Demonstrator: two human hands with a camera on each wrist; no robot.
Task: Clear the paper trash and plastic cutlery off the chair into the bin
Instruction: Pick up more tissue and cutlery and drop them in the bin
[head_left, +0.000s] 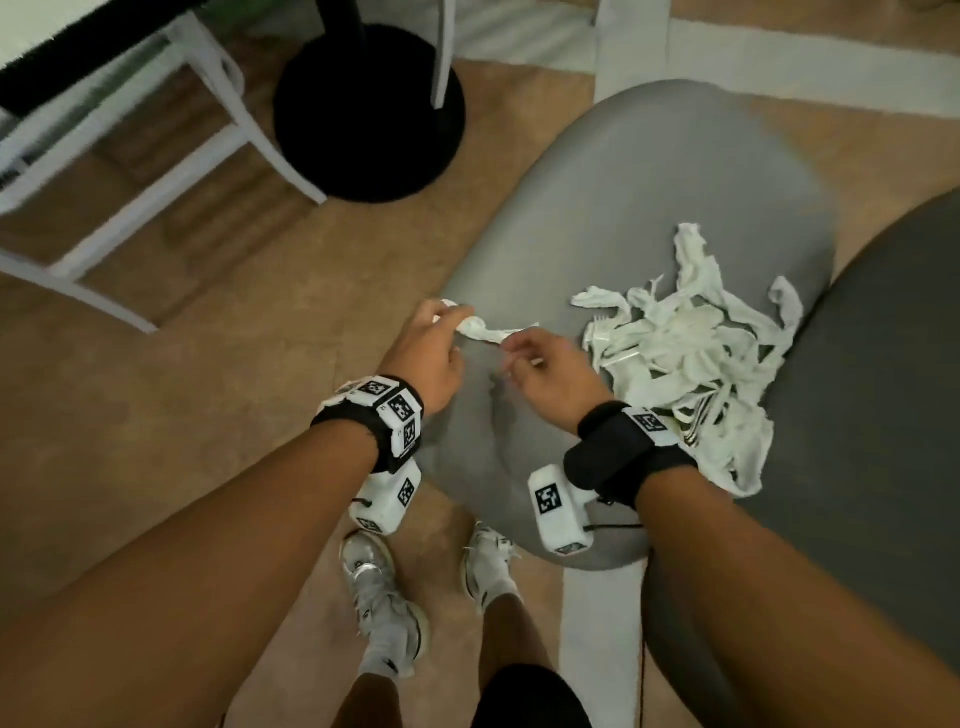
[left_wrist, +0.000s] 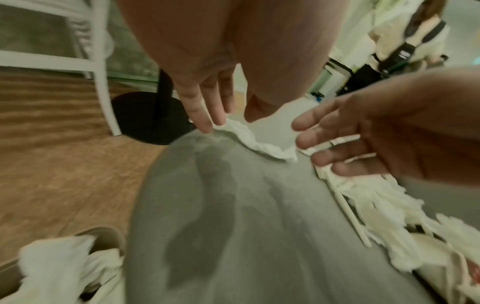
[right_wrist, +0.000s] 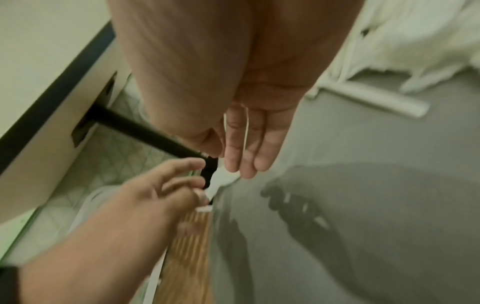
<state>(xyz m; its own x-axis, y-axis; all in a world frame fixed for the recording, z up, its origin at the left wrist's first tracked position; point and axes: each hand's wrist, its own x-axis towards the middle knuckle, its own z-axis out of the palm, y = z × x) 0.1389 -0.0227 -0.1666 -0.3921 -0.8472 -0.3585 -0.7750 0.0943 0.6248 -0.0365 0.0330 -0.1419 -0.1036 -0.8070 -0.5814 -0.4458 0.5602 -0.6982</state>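
1. The grey chair (head_left: 649, 208) is far from cleared; it is my landmark here.
2. A big heap of torn paper and plastic cutlery (head_left: 691, 358) sits at its right side.
3. The bin (left_wrist: 106, 236), by its left edge, already holds paper.
4. Near that edge, the left hand (head_left: 431, 353) pinches a paper strip (head_left: 488, 332); the right hand (head_left: 550, 369) holds white cutlery loosely.

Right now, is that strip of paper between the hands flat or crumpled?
Crumpled. The paper strip is twisted and wrinkled, stretched between the left hand and right hand over the grey chair seat.
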